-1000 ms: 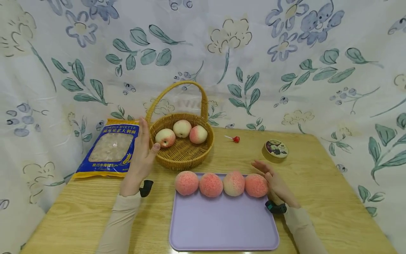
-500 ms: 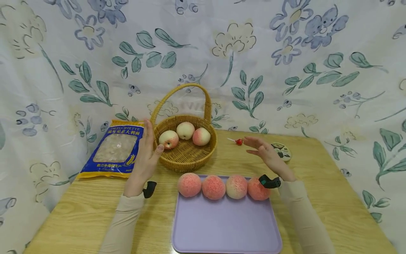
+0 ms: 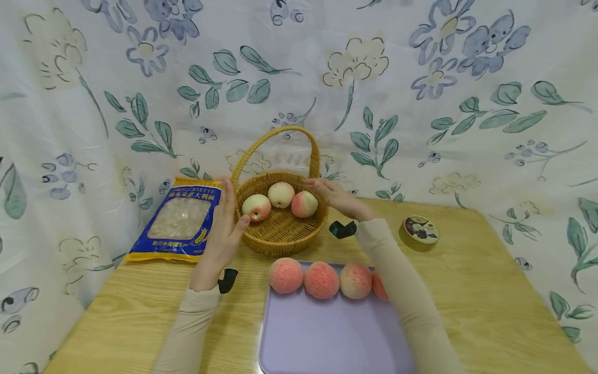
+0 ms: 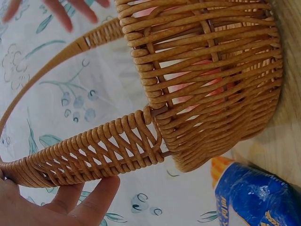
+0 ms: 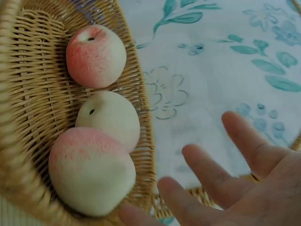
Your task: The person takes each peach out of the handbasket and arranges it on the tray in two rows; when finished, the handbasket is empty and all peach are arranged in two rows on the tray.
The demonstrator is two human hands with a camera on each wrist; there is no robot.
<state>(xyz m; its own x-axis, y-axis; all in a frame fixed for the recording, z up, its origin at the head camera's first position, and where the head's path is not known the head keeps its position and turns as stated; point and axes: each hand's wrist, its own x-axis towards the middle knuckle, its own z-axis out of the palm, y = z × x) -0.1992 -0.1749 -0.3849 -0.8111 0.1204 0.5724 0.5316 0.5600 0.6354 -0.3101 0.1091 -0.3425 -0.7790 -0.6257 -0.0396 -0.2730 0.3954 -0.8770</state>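
Observation:
A wicker basket (image 3: 280,241) with a tall handle holds three pale pink peaches (image 3: 304,204). My left hand (image 3: 221,239) stands at the basket's left side. In the left wrist view its extended fingertips (image 4: 104,190) touch or nearly touch the woven handle (image 4: 94,150). My right hand (image 3: 342,200) reaches over the basket's right rim beside the rightmost peach. The right wrist view has its fingers (image 5: 207,165) spread, holding nothing, close to the nearest peach (image 5: 91,172). Both hands have straight or relaxed fingers.
A lilac tray (image 3: 327,332) bears several pinker peaches (image 3: 321,280) along its back edge; my right forearm partly covers the last. A blue and yellow orecchiette bag (image 3: 179,221) lies left of the basket. A round tin (image 3: 419,232) sits right. A floral curtain (image 3: 420,119) hangs behind.
My right hand has left the rightmost peach on the tray and crossed up and left to the basket's right rim. It now hides the red lollipop. The left hand has stayed beside the basket.

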